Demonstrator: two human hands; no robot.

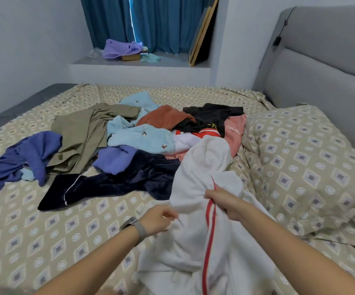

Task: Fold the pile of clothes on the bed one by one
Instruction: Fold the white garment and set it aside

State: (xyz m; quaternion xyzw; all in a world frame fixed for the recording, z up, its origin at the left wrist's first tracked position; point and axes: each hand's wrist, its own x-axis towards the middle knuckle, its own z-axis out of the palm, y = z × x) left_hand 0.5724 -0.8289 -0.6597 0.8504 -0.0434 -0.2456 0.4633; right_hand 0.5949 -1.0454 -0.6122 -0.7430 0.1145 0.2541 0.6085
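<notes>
Both hands, left (158, 218) and right (225, 202), grip the white garment (193, 241).

White garment with red stripes (204, 209) pulled out of the pile toward the near bed edge, bunched and creased, upper end still lying against the heap. Pile of clothes (151, 133) unfolded, mid-bed: navy velvety piece with white piping (108, 186) stretched flat at front; blue-purple top (23, 158) sprawled far left; olive garment (80, 133) beside it; light blue fleece with small dark marks (138, 135) centre; rust piece (166, 117) and black item (212, 116) at back; pink garment with white lettering (235, 130) at right edge, near the pillow.
</notes>
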